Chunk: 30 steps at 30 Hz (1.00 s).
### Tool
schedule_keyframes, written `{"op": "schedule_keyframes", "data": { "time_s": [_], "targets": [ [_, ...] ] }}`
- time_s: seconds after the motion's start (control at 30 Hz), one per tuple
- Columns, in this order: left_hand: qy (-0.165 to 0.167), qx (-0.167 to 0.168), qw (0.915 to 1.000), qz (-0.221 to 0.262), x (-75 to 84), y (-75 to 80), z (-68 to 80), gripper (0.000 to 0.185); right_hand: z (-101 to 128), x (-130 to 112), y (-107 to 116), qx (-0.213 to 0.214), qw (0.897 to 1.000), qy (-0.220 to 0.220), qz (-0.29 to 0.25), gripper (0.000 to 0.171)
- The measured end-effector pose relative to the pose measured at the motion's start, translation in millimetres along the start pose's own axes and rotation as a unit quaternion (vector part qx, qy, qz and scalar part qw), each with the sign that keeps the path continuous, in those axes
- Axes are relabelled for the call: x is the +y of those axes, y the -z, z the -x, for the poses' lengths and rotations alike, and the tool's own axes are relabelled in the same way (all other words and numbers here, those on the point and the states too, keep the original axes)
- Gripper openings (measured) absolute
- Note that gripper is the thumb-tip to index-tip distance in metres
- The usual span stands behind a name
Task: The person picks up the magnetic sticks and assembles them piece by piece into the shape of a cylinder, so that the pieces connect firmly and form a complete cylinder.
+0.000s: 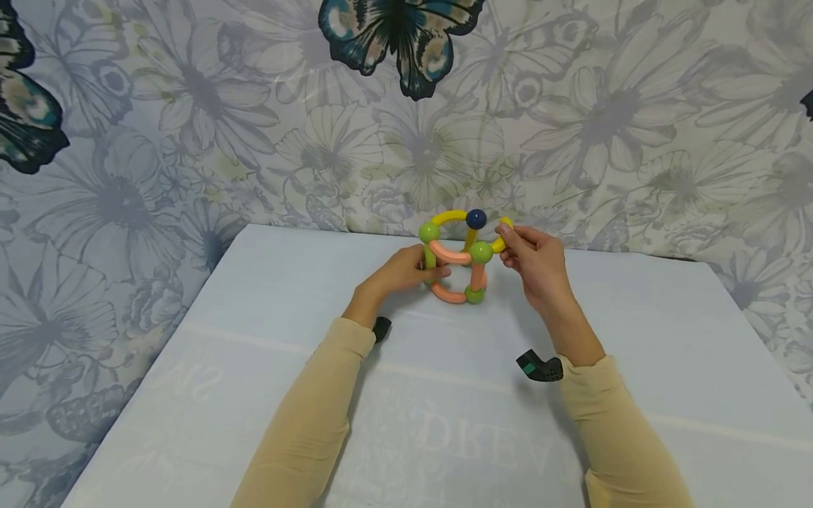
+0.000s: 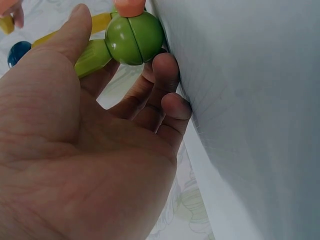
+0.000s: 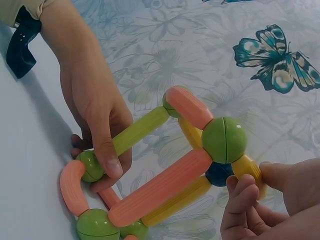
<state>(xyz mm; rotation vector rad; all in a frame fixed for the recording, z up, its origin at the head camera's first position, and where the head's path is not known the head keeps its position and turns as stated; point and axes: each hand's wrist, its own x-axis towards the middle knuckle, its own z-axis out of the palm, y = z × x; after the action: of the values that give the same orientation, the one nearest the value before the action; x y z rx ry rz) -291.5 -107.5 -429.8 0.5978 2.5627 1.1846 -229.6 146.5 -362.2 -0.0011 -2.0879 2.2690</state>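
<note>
A cage-like frame of magnetic balls and rods stands on the table. Its upper part has a left green ball (image 1: 429, 232), a front green ball (image 1: 481, 252) and a navy ball (image 1: 476, 219). My left hand (image 1: 403, 271) grips the upright light-green rod (image 3: 142, 131) on the left side, thumb across it near the lower green ball (image 2: 134, 37). With thumb and fingers, my right hand (image 1: 536, 261) pinches a curved yellow rod (image 1: 498, 245), one end right at the front green ball. Straight and curved coral rods (image 3: 160, 187) join the nearer balls.
The table (image 1: 286, 296) has a pale cover with faint lettering. Behind its far edge rises a floral wall (image 1: 305, 155) with butterfly decorations (image 1: 406, 42). Dark wrist devices (image 1: 540, 367) sit by both sleeves.
</note>
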Motion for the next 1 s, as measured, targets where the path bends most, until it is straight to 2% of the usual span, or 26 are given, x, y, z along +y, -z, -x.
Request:
{"op": "schedule_keyframes", "data": {
  "time_s": [0.27, 0.4, 0.6, 0.87, 0.93, 1.0],
  "targets": [
    [-0.033, -0.002, 0.9993, 0.018, 0.2, -3.1, 0.2, 0.031, 1, 3, -4, -0.023, 0.996, -0.003, 0.084, 0.052],
    [-0.030, -0.003, 0.9993, 0.019, 0.6, -2.9, 0.7, 0.031, 2, 4, -7, -0.035, 0.993, -0.001, 0.112, 0.049],
    [-0.031, -0.006, 0.9994, 0.017, 1.8, -1.0, 1.5, 0.034, 3, 4, -10, -0.048, 0.995, -0.017, 0.084, 0.049],
    [-0.025, -0.003, 0.9995, 0.017, 2.6, -1.2, 1.1, 0.033, 2, 6, -14, -0.021, 0.997, -0.018, 0.074, 0.048],
    [-0.025, -0.003, 0.9996, 0.015, 2.6, -1.6, 1.1, 0.032, 2, 4, -10, -0.033, 0.996, -0.022, 0.081, 0.049],
    [-0.026, -0.002, 0.9996, 0.009, 2.7, -1.7, 1.2, 0.032, 1, 0, -3, -0.067, 0.992, -0.037, 0.096, 0.051]
  ]
}}
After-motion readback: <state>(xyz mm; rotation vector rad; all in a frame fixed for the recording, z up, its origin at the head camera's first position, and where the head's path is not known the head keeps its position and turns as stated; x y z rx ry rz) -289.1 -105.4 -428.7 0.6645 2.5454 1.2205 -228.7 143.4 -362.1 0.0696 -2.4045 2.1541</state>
